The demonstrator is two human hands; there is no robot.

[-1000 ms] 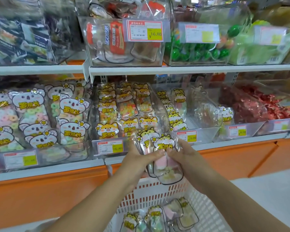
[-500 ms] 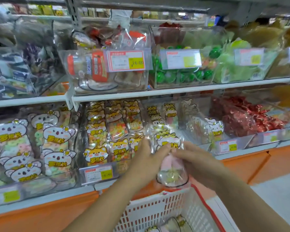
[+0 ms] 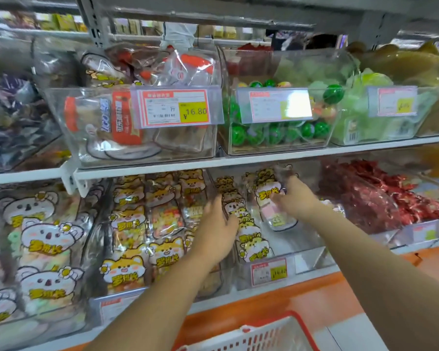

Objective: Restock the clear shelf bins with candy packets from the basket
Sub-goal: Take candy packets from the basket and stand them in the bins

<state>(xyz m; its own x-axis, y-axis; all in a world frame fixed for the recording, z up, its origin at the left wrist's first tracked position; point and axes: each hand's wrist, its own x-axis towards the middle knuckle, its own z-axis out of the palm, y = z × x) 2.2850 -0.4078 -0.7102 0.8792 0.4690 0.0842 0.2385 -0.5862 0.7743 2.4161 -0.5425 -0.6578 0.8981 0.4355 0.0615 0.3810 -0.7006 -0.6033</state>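
Note:
My right hand [image 3: 295, 198] grips a clear candy packet [image 3: 273, 207] with a cartoon animal header, holding it inside the clear bin [image 3: 312, 257] on the lower shelf, to the right of a row of matching packets [image 3: 249, 239]. My left hand [image 3: 217, 224] rests flat against that row's left side, at the bin's wall, fingers together; I cannot see anything in it. The white basket with a red rim [image 3: 269, 330] shows at the bottom edge, its contents out of view.
Left of it stand bins of orange fox packets [image 3: 137, 224] and koala packets [image 3: 43, 236]. A bin of red sweets [image 3: 380, 196] is on the right. The upper shelf carries bins of green balls [image 3: 276, 133] and price tags [image 3: 175, 107]. An orange base panel [image 3: 289, 305] runs below.
Both hands rose from above the basket and reached into the lower shelf bin. The packet went from both hands to my right hand alone; my left hand moved to the packet row.

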